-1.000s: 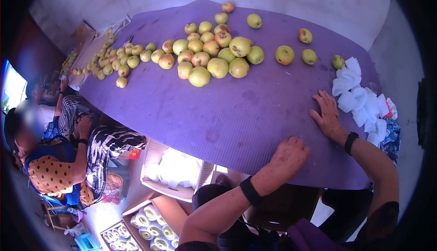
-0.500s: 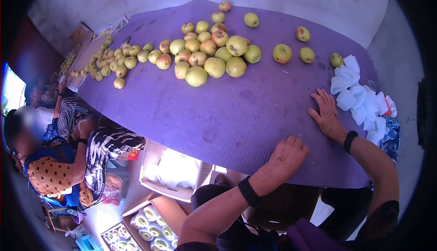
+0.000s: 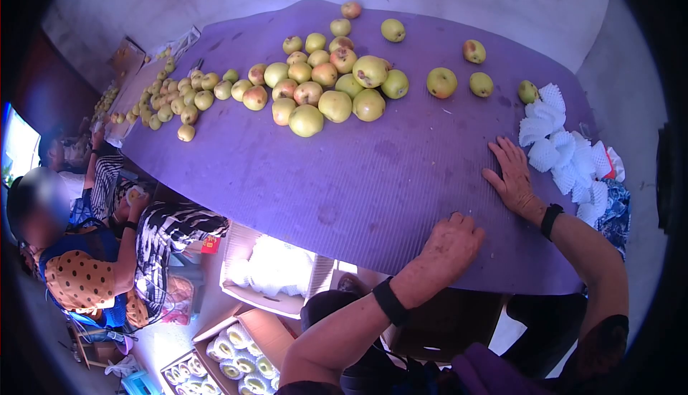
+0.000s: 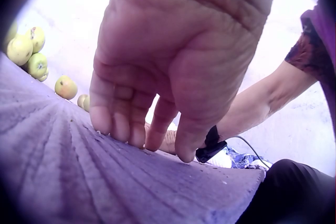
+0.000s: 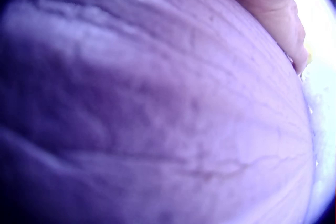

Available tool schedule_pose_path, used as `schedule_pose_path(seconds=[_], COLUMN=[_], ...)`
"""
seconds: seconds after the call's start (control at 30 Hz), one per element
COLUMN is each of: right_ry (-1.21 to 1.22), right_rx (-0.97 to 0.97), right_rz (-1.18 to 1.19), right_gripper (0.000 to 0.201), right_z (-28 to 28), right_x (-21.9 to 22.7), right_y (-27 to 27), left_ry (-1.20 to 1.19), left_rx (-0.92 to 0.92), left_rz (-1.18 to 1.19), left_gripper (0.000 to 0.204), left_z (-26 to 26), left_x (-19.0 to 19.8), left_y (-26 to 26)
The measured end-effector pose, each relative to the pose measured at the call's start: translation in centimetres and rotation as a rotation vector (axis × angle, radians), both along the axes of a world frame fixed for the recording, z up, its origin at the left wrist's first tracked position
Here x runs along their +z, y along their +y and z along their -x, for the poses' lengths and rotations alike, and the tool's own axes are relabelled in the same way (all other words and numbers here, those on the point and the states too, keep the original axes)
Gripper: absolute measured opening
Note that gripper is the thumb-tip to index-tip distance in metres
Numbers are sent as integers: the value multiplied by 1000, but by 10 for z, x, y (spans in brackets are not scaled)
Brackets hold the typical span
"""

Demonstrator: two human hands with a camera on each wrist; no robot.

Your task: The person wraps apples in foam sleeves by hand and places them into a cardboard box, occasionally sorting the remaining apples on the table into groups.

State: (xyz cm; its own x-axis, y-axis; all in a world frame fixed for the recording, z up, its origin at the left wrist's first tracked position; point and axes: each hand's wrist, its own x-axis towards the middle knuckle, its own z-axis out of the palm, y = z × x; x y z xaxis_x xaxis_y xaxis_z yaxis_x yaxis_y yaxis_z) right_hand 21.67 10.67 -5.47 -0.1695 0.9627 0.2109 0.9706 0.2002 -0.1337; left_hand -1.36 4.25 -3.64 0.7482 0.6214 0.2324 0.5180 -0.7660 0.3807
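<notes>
My left hand point(image 3: 451, 248) rests its fingertips on the purple ridged table cover point(image 3: 358, 173), near the front edge. In the left wrist view its fingers point(image 4: 121, 121) reach down to the cover, the palm raised, with nothing held. Farther right, my right hand point(image 3: 514, 180) lies on the cover with spread fingers, just left of a heap of white foam fruit nets point(image 3: 562, 155). Only part of that hand point(image 5: 283, 29) shows at the upper right of the right wrist view. Beyond both hands are several yellow-green apples point(image 3: 306, 120), many with a red blush, gathered at mid-table.
A few loose apples point(image 3: 441, 83) lie toward the back right. Below the table are an open carton point(image 3: 269, 269) with white material and a box of net-wrapped fruit point(image 3: 244, 355). A seated person point(image 3: 86, 259) in a dotted top is at the left, another person behind.
My hands stay nearly still on the cover while the head view shifts slightly. At the left, a pale round thing has come into sight in the seated person's hands.
</notes>
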Motion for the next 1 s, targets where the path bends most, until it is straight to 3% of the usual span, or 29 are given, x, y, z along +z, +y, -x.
schedule_pose_path(seconds=[1.0], right_ry=[33], right_rx=[-2], right_rz=[-8], right_gripper=[58], right_z=[1], right_x=[2], right_y=[0], left_ry=[-37], left_rx=[7], left_rz=[-13], left_gripper=[19], left_z=[-2], left_x=[-5], left_y=[1])
